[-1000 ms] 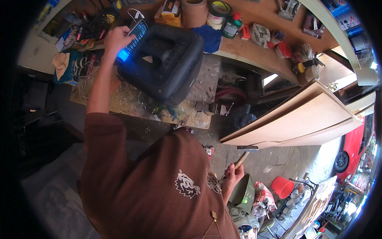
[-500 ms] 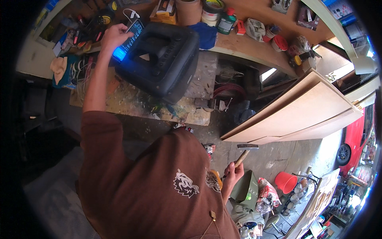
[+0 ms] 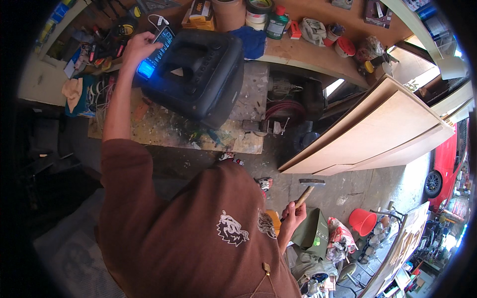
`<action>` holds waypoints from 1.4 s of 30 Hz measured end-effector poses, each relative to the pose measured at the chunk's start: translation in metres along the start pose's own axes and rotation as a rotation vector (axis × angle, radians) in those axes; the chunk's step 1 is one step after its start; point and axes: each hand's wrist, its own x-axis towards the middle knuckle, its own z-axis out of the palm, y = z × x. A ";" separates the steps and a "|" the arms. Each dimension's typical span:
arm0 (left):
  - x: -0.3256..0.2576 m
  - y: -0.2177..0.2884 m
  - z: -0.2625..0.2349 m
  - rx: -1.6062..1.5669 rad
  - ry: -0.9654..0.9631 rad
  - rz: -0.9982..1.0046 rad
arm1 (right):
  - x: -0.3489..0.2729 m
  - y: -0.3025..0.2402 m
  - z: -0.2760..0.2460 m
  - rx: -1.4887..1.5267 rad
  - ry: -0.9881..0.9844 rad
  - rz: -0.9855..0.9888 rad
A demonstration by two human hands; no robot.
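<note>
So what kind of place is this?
Likely a home workshop or garage: a cluttered wooden workbench strewn with tape rolls, large plywood sheets leaning nearby, and a hammer in the right hand.

The left hand [image 3: 138, 47] is reaching up and resting on a phone [image 3: 156, 52] whose screen is glowing blue; the phone is lying on the top edge of a black speaker [image 3: 198, 74]. The speaker is sitting tilted on a paint-spattered board [image 3: 169, 131]. The right hand [image 3: 293, 216] is hanging low at the person's side, gripping a hammer [image 3: 307, 189] by its wooden handle, head pointing up. Plywood sheets [image 3: 382, 129] are leaning to the right. Tape rolls [image 3: 260, 12] and a green bottle [image 3: 276, 22] are standing on the bench [image 3: 308, 52] behind the speaker. A red bucket [image 3: 361, 221] is sitting on the floor near the hammer hand.
</note>
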 end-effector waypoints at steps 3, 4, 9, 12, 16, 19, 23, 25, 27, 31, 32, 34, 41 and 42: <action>0.002 -0.002 0.001 0.016 0.029 0.003 | 0.000 0.000 0.000 0.004 0.012 -0.002; 0.002 -0.003 0.000 0.024 0.021 -0.002 | 0.000 0.001 0.000 0.015 0.013 -0.005; 0.003 -0.006 0.001 0.017 0.013 0.020 | 0.000 0.002 -0.002 0.031 0.010 -0.004; 0.002 -0.002 -0.003 0.006 -0.049 -0.030 | 0.001 0.002 -0.001 0.030 0.015 -0.012; 0.009 -0.009 -0.005 -0.034 0.007 -0.031 | 0.002 0.001 0.000 0.014 0.020 -0.014; 0.008 -0.008 -0.008 -0.034 0.009 -0.021 | 0.002 -0.001 0.003 0.007 0.029 -0.010; 0.005 -0.001 -0.005 -0.021 -0.017 -0.016 | 0.002 -0.002 0.002 -0.003 0.038 -0.008; 0.004 0.001 -0.005 -0.010 -0.019 -0.005 | 0.003 0.000 0.000 -0.026 0.025 -0.009; 0.004 0.003 -0.005 0.015 -0.007 0.003 | 0.003 0.001 -0.001 -0.035 0.016 -0.010; 0.005 0.003 0.000 0.065 -0.027 0.006 | 0.004 -0.001 0.000 -0.039 0.019 -0.011; 0.005 0.001 0.005 0.076 -0.026 0.014 | 0.004 -0.002 -0.001 -0.043 0.022 -0.011; 0.006 0.001 0.007 0.111 -0.015 0.026 | 0.004 -0.003 -0.001 -0.047 0.025 -0.010; 0.005 0.011 -0.007 0.181 -0.013 0.016 | 0.005 -0.002 0.001 -0.018 0.020 -0.001; 0.006 0.011 -0.004 0.185 -0.021 0.011 | 0.006 -0.001 0.001 -0.015 0.032 -0.004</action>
